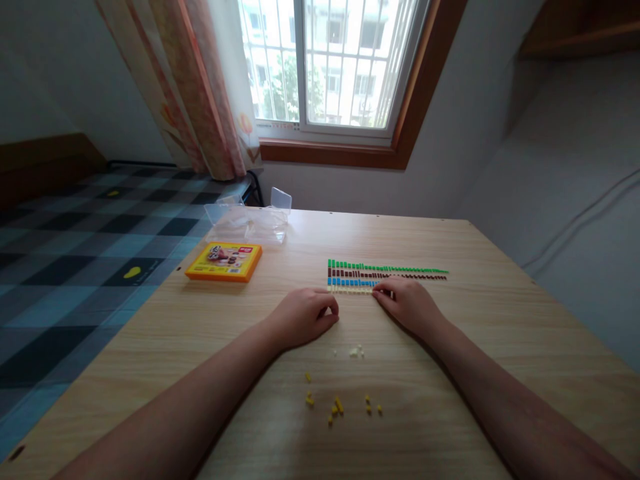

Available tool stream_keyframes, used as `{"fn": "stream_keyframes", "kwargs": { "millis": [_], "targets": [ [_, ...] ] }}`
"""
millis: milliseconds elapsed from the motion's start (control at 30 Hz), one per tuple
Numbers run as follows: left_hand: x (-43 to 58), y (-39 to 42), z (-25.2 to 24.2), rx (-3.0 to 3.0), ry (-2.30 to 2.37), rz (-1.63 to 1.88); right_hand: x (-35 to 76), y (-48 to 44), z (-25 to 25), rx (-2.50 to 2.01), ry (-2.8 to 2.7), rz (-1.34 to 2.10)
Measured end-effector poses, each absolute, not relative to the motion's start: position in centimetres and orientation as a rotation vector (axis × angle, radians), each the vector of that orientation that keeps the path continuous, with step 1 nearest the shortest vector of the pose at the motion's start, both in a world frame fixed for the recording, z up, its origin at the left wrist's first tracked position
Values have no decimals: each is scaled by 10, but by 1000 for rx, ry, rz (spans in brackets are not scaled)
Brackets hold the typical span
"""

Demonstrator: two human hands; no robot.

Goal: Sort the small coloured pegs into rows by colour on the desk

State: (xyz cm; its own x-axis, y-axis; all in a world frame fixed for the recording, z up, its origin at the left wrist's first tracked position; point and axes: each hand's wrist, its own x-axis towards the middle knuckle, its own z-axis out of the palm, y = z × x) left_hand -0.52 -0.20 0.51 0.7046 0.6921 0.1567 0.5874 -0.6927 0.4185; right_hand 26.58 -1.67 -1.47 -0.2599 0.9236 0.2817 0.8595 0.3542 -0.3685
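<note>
Rows of tiny building bricks lie in the middle of the wooden table (500,333): a green row (385,267), a brown row (390,274), a blue row (350,282) and a pale cream row (353,290) nearest me. My left hand (303,317) rests curled on the table at the left end of the cream row. My right hand (407,303) has its fingertips pinched at the right end of that cream row. Whether a brick sits between the fingers is too small to tell. Loose white bricks (356,351) and several yellow bricks (337,403) lie between my forearms.
An orange and yellow box (224,261) lies at the table's left side, with a clear plastic tray and lid (247,223) behind it. A bed with a checked blue cover (75,253) adjoins the left edge. Window and wall stand behind.
</note>
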Motion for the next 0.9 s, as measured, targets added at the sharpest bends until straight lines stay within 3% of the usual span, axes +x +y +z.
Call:
{"fn": "stream_keyframes", "kwargs": {
  "millis": [900],
  "targets": [
    [-5,-2,6,2575,975,467,265,-18,-12,-1600,-2136,184]
  ]
}}
